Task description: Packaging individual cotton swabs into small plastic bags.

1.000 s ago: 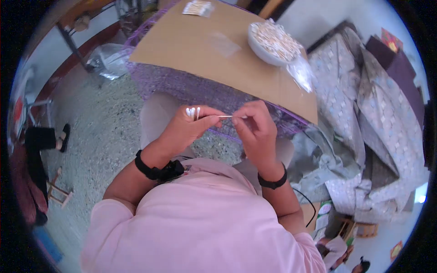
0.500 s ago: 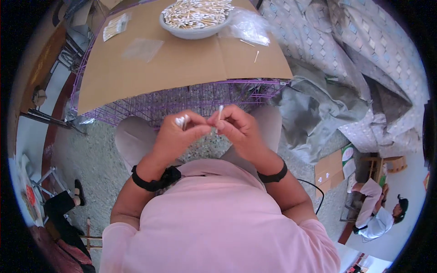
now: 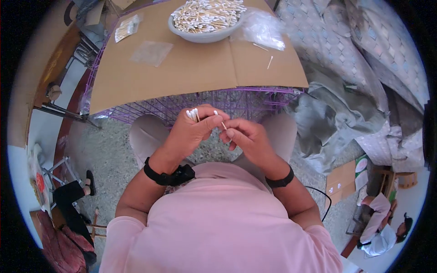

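My left hand (image 3: 193, 128) is closed around several cotton swabs (image 3: 193, 113), their white tips standing up out of the curled fingers. Between its thumb and forefinger and the fingertips of my right hand (image 3: 246, 136) is a single cotton swab (image 3: 223, 123), held at a tilt. The right thumb and forefinger pinch its lower part. Both hands are in front of my body, above my knees. Beyond them, a bowl (image 3: 205, 38) heaped with loose cotton swabs (image 3: 207, 16) stands on a cardboard sheet (image 3: 191, 68).
On the cardboard lie a small bag of swabs (image 3: 127, 28), a flat clear bag (image 3: 152, 53), a pile of plastic bags (image 3: 261, 29) and two loose swabs. A purple wire cage (image 3: 182, 103) supports the sheet. Grey cloth (image 3: 327, 118) hangs at right; another person (image 3: 382, 236) sits there.
The single swab has passed toward my left fingers, which now meet it at its upper part. The whole view has shifted, so the table and bowl appear further right.
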The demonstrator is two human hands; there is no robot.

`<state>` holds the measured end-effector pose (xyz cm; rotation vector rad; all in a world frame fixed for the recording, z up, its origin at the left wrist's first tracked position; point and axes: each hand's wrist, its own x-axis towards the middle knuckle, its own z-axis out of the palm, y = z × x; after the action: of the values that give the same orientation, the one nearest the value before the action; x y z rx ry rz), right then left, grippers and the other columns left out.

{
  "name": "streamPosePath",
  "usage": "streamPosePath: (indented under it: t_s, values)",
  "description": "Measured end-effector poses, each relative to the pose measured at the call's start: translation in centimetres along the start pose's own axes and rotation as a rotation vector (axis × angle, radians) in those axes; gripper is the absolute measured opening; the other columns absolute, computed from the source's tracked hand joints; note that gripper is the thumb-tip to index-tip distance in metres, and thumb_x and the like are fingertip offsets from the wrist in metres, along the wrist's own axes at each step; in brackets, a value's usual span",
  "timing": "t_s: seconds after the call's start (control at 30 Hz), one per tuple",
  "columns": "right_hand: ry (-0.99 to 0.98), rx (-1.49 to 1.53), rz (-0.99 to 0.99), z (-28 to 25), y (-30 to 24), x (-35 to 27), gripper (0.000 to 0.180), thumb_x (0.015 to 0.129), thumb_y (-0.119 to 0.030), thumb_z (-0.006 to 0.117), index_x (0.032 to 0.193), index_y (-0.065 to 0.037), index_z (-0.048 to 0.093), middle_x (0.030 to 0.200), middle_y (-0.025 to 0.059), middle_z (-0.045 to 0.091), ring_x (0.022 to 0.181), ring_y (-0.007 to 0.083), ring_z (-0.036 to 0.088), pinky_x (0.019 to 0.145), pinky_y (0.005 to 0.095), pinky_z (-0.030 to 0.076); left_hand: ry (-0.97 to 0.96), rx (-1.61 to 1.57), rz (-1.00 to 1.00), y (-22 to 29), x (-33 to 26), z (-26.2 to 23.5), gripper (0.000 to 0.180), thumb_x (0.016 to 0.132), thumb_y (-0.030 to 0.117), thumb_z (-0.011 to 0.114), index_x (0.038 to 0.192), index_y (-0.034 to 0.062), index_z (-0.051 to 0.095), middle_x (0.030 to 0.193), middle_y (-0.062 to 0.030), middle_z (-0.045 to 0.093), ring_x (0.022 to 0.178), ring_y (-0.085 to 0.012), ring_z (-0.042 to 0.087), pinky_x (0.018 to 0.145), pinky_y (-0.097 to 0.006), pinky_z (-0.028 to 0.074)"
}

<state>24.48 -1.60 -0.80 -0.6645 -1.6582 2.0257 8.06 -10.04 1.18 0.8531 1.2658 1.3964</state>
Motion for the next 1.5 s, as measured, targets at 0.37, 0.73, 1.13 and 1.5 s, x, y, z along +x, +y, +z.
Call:
streamPosePath:
  t_s: [0.37, 0.73, 1.13, 1.5]
  values:
    - [0.035, 0.021, -0.019, 0.8, 0.1, 1.0, 0.011, 0.09, -0.012, 0.065, 0.091, -0.002, 0.062, 0.078, -0.0015, 0.06, 0.069, 0.0051, 0.054, 0.058, 0.0214, 0.046, -0.01, 0.023, 0.073, -0.6, -0.3, -0.5, 0.02, 0.095, 0.019, 0.059, 0.093, 0.0022, 0.069, 0.082, 0.0033, 0.054, 0.064, -0.0038, 0.044, 0.055, -0.02, 0.036]
    - [-0.013, -0.067, -0.106, 2.0, 1.0, 2.3, 0.007, 0.09, -0.006, 0.064, 0.093, -0.004, 0.058, 0.083, -0.002, 0.059, 0.073, 0.0043, 0.053, 0.063, 0.0198, 0.043, 0.003, 0.062, 0.129, -0.7, -0.8, -1.8, 0.028, 0.098, 0.029, 0.053, 0.094, 0.0043, 0.065, 0.072, 0.0048, 0.049, 0.058, -0.0034, 0.038, 0.051, -0.019, 0.032]
    - [-0.199, -0.59, -0.467, 1.9, -4.9, 5.0, 0.038, 0.094, -0.016, 0.054, 0.129, -0.003, 0.053, 0.123, 0.0171, 0.057, 0.105, 0.025, 0.056, 0.09, 0.0336, 0.045, -0.146, -0.326, 0.112, -1.7, -1.4, -2.7, 0.033, 0.101, 0.036, 0.044, 0.086, 0.0078, 0.05, 0.066, 0.0021, 0.047, 0.058, -0.0063, 0.041, 0.051, -0.022, 0.032]
    - [-0.718, -0.876, -0.5, 4.9, -6.2, 4.7, 0.054, 0.094, -0.03, 0.049, 0.136, 0.003, 0.041, 0.137, 0.0221, 0.046, 0.128, 0.0399, 0.042, 0.108, 0.0456, 0.031, -0.36, -0.177, 0.026, -3.2, -3.6, -2.9, 0.032, 0.094, 0.038, 0.052, 0.083, 0.0085, 0.053, 0.059, 0.0029, 0.042, 0.052, -0.0089, 0.04, 0.046, -0.027, 0.032]
